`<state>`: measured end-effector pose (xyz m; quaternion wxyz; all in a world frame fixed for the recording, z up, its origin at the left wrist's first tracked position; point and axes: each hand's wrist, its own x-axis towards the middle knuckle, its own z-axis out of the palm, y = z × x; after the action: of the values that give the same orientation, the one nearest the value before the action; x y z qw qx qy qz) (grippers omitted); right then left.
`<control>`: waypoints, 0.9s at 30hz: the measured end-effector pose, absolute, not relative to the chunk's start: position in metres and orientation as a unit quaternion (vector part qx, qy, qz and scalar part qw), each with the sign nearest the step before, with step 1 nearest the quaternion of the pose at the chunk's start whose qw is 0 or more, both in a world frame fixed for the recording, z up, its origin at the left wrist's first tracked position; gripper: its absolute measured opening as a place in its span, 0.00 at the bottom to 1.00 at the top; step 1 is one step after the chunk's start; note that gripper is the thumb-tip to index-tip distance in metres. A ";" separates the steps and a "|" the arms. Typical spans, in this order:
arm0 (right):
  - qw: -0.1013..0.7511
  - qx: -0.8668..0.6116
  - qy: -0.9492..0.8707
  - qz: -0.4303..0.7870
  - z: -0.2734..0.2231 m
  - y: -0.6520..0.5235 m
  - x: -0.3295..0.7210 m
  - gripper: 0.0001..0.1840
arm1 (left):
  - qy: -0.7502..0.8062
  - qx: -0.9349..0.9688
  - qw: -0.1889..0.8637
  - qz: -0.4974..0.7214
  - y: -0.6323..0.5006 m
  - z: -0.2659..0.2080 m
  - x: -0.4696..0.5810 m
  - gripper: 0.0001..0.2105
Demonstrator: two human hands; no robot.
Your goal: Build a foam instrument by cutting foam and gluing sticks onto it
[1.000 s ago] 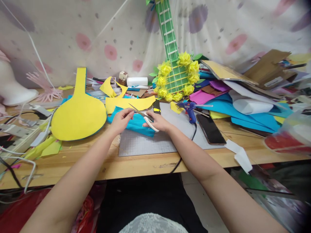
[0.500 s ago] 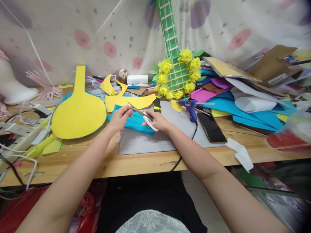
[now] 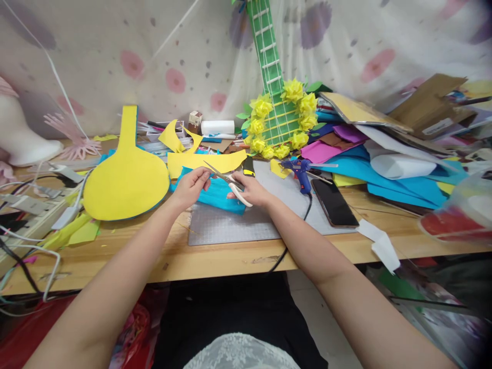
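Centrally, white-handled metal scissors [image 3: 228, 179] above a wrinkled bright-blue sheet [image 3: 220, 198]

The right hand [image 3: 250, 189] holds their handles, blades reaching just beside the left hand [image 3: 190, 188], whose thumb and forefinger press together; whether they pinch anything cannot be told. The sheet lies partly on a grey gridded mat [image 3: 230, 229].

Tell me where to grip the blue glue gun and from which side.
Take the glue gun by its handle, probably from the near side: the handle slants toward the viewer, while the nozzle end points left and a pale stick juts out right.
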<state>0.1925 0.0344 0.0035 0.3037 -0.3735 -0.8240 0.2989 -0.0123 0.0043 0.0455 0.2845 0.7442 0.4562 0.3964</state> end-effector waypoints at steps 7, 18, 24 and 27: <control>0.314 -0.367 -0.828 0.287 0.004 0.032 0.190 0.25 | 0.446 0.747 0.293 0.396 0.005 0.044 -0.013 0.15; 0.326 -0.391 -0.804 0.306 -0.001 0.038 0.192 0.24 | 0.404 0.712 0.390 0.422 0.004 0.046 -0.014 0.13; 0.314 -0.393 -0.811 0.300 0.003 0.036 0.194 0.24 | 0.376 0.710 0.416 0.427 0.002 0.045 -0.016 0.11; 0.318 -0.396 -0.808 0.298 0.003 0.036 0.194 0.24 | 0.390 0.721 0.400 0.409 0.005 0.043 -0.018 0.11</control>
<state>0.1943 0.0356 0.0029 0.3183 -0.3958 -0.8083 0.2978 -0.0183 0.0049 0.0429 0.3996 0.7214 0.3902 0.4095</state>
